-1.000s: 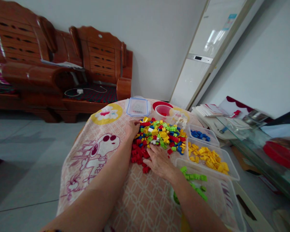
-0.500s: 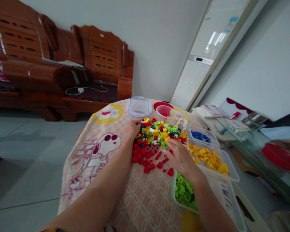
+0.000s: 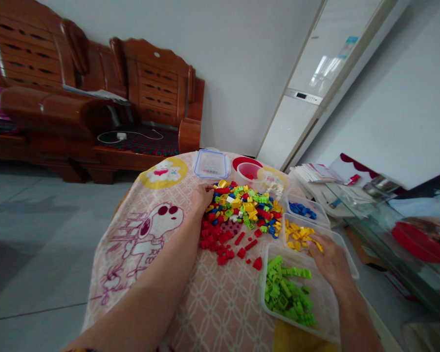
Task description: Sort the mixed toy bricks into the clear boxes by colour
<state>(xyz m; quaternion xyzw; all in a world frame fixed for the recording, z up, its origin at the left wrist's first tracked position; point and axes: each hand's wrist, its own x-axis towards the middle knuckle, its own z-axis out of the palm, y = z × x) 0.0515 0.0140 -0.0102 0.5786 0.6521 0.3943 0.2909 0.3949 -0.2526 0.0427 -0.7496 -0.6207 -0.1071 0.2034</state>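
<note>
My left hand [image 3: 204, 196] rests at the left edge of a mixed heap of toy building bricks [image 3: 247, 203], its fingers slightly apart and touching the edge bricks. Nothing shows held in it. Over the clear container of yellow bricks [image 3: 297, 235], my right hand [image 3: 330, 256] is lowered with the fingers bent around a yellow brick [image 3: 317, 245]; part of the container is hidden below the hand. Loose red bricks [image 3: 214, 237] lie at the near left of the heap. Nearer to me, a clear box holds green bricks [image 3: 288, 296].
Blue bricks [image 3: 302, 210] fill part of a small clear container. Behind the heap stand a pink-white bowl [image 3: 250, 171] and a blue-rimmed lid [image 3: 211, 164]. White bricks [image 3: 275, 189] lie nearby. A glass-topped table [image 3: 366, 215] stands at the right.
My right hand has moved from the heap rightward to the yellow bricks' container, uncovering the heap's near right side and the green bricks. My left hand has stayed in place.
</note>
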